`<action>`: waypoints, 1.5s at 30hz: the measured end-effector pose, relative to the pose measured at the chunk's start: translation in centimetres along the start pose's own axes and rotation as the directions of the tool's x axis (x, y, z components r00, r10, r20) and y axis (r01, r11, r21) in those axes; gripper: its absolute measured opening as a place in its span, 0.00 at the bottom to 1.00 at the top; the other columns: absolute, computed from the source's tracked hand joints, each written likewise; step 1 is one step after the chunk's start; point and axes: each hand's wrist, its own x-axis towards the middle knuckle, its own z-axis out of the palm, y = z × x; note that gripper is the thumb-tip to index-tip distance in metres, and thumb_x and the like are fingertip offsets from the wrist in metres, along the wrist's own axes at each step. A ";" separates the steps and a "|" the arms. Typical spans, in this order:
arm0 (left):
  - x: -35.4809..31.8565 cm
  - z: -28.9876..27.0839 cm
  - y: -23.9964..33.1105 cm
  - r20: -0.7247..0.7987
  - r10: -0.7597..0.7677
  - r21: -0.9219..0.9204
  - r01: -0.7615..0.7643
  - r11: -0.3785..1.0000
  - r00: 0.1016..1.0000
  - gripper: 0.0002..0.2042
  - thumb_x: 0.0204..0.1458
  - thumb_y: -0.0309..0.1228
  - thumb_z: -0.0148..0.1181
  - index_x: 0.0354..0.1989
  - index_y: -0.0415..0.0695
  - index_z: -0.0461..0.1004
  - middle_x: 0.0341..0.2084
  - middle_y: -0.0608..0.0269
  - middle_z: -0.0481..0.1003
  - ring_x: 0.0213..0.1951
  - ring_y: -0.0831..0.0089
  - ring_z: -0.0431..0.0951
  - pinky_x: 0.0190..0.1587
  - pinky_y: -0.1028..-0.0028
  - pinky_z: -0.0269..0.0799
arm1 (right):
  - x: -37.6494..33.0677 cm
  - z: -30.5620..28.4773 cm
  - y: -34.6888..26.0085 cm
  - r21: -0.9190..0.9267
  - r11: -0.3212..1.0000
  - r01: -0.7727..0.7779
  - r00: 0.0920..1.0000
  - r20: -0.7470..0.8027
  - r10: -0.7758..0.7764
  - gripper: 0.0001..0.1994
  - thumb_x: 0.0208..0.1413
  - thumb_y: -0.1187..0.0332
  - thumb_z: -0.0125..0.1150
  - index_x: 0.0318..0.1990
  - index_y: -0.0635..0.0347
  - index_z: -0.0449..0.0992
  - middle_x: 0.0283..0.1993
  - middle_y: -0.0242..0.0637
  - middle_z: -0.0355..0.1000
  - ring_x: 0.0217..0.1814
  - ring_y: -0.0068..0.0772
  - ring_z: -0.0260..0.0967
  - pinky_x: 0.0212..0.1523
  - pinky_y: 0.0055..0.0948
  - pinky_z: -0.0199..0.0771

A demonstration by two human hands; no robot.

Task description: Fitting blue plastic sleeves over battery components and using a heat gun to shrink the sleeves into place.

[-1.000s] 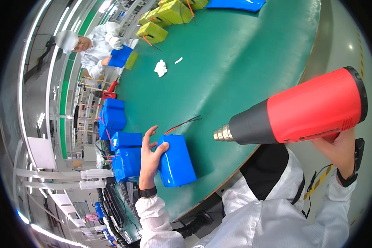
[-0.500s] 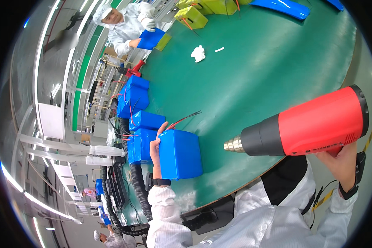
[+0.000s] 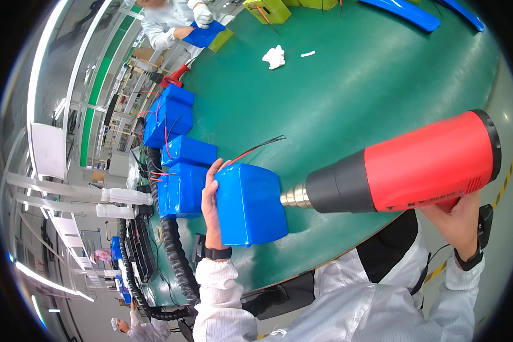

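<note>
My left hand [image 3: 211,206] grips a blue shrink-wrapped battery pack [image 3: 249,203] from its left side and holds it tilted up on the green table [image 3: 359,91]. Red and black wires [image 3: 261,147] stick out of the pack's far end. My right hand [image 3: 457,219] holds a red and black heat gun [image 3: 404,166] by its handle. The metal nozzle [image 3: 293,198] points left and sits right at the pack's right face.
Several more blue wrapped packs [image 3: 179,165] lie in a row along the table's left edge. A white crumpled glove [image 3: 274,56] and yellow-green boxes [image 3: 268,10] lie farther back. A person in white [image 3: 174,23] handles a blue pack at the far left. A black corrugated hose [image 3: 174,256] runs beside the table.
The pack has been raised and turned toward me in my left hand. The heat gun has moved down and left until its nozzle is at the pack.
</note>
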 end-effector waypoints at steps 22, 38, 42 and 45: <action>-2.5 1.9 3.9 -0.294 -0.113 0.528 0.260 0.809 0.949 0.27 0.66 0.38 0.53 0.69 0.37 0.59 0.59 0.56 0.70 0.57 0.71 0.71 0.60 0.73 0.67 | 0.7 -0.8 1.7 -0.130 0.952 -0.278 0.956 0.057 0.287 0.17 0.45 0.74 0.74 0.43 0.65 0.77 0.39 0.36 0.78 0.41 0.28 0.77 0.43 0.30 0.77; -2.8 3.4 4.8 -0.230 -0.073 0.658 0.211 0.723 0.970 0.24 0.67 0.36 0.49 0.67 0.34 0.62 0.61 0.54 0.70 0.62 0.69 0.69 0.65 0.71 0.61 | -1.3 -1.3 2.9 -0.254 0.966 0.053 0.972 0.235 0.008 0.18 0.39 0.63 0.81 0.40 0.56 0.83 0.38 0.32 0.80 0.37 0.35 0.79 0.37 0.31 0.78; -3.1 3.0 4.9 -0.220 -0.063 0.644 0.194 0.740 0.973 0.24 0.68 0.35 0.46 0.68 0.34 0.61 0.63 0.53 0.68 0.64 0.69 0.67 0.67 0.71 0.58 | -1.1 -1.6 2.2 -0.272 0.960 0.062 0.931 0.364 0.043 0.19 0.42 0.63 0.80 0.42 0.56 0.82 0.42 0.32 0.80 0.43 0.36 0.78 0.44 0.35 0.77; -3.2 3.4 5.2 -0.207 -0.075 0.652 0.195 0.732 0.975 0.24 0.68 0.35 0.46 0.68 0.34 0.61 0.63 0.53 0.67 0.64 0.69 0.67 0.67 0.70 0.58 | -1.9 -1.2 3.2 -0.295 0.927 0.231 0.938 0.321 -0.131 0.18 0.42 0.60 0.79 0.41 0.54 0.83 0.40 0.30 0.80 0.37 0.35 0.79 0.36 0.31 0.78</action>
